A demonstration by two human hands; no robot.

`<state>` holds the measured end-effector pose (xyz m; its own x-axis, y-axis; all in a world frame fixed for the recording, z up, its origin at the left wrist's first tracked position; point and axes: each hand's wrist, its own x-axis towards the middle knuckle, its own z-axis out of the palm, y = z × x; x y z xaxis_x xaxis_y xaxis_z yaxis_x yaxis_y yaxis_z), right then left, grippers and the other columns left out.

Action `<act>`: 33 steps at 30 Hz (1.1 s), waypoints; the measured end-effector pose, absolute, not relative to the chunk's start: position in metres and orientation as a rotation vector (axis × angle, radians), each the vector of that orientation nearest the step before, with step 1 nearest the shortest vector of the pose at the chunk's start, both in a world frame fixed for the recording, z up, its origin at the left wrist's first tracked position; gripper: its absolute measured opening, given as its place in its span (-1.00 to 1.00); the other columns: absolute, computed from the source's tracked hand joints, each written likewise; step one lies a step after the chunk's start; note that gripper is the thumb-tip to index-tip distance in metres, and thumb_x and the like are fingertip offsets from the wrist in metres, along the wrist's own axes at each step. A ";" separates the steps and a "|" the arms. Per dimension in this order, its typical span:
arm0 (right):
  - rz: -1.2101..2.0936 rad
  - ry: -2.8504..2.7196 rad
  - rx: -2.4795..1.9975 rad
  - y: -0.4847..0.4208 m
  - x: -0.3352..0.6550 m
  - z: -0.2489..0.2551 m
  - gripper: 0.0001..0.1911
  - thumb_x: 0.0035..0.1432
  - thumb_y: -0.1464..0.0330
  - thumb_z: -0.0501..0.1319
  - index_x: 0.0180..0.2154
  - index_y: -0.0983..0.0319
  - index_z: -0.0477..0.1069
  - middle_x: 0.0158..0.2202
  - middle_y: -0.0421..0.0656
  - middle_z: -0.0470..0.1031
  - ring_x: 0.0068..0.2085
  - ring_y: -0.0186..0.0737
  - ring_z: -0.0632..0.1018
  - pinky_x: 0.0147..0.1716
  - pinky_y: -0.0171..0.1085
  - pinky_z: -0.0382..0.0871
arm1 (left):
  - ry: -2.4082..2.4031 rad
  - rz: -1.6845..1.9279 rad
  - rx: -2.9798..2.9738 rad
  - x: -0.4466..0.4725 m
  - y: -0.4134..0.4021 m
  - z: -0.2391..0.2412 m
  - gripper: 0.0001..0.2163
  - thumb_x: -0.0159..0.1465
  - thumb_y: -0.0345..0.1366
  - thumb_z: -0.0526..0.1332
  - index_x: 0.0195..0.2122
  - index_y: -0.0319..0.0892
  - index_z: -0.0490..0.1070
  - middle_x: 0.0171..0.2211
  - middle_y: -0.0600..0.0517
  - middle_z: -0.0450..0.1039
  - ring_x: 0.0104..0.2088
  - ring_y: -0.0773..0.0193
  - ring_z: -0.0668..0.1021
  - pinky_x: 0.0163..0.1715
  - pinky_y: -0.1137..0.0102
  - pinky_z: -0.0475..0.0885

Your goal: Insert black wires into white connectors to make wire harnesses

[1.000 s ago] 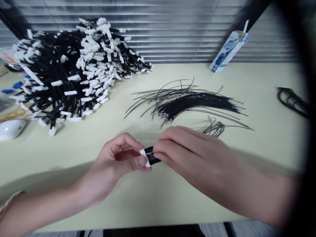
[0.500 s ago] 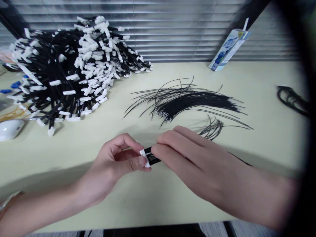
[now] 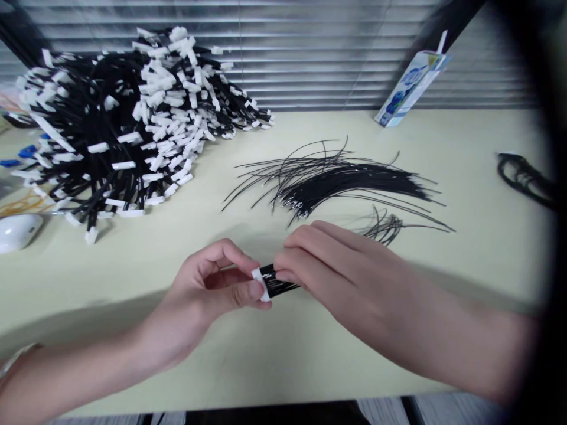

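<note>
A white connector (image 3: 262, 284) is pinched between the thumb and fingers of my left hand (image 3: 208, 283), low in the middle of the view. Black wires (image 3: 280, 285) run from its right side toward my right hand (image 3: 345, 271). My right hand is closed, with its fingertips together on the wires close to the connector; its back hides much of them. Loose wire ends (image 3: 383, 227) show beyond the right hand. Farther back on the table lies a bundle of loose black wires (image 3: 354, 180) with shiny metal tips.
A big heap of black cables with white connectors (image 3: 172, 118) fills the back left. A white mouse (image 3: 20, 231) sits at the left edge. A drink carton with a straw (image 3: 411, 88) leans against the blinds (image 3: 310, 53). A coiled black cable (image 3: 525, 180) lies at the right.
My right hand has shifted slightly to the right and its fingers have changed position, uncovering more wire beside the connector. The wire ends behind it moved a little. My left hand stays put.
</note>
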<state>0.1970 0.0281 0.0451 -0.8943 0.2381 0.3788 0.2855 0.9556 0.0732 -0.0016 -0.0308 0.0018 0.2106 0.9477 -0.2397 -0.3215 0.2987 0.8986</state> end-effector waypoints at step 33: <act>-0.171 -2.700 -0.394 0.026 0.198 0.040 -0.78 0.10 0.64 0.04 -0.45 0.28 0.32 -0.49 -0.18 0.25 -0.46 -0.26 0.26 -0.51 -0.24 0.08 | 0.953 1.043 0.818 -0.002 -0.030 0.002 -0.87 0.15 -0.44 0.37 -0.34 -0.12 0.46 -0.41 0.17 0.53 -0.38 0.42 0.56 -0.31 0.52 0.54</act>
<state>0.1976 0.0262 0.0405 -0.8782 0.2482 0.4088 0.2977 0.9527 0.0611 -0.0020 -0.0296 0.0015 0.2046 0.9482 -0.2431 -0.3272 0.3003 0.8960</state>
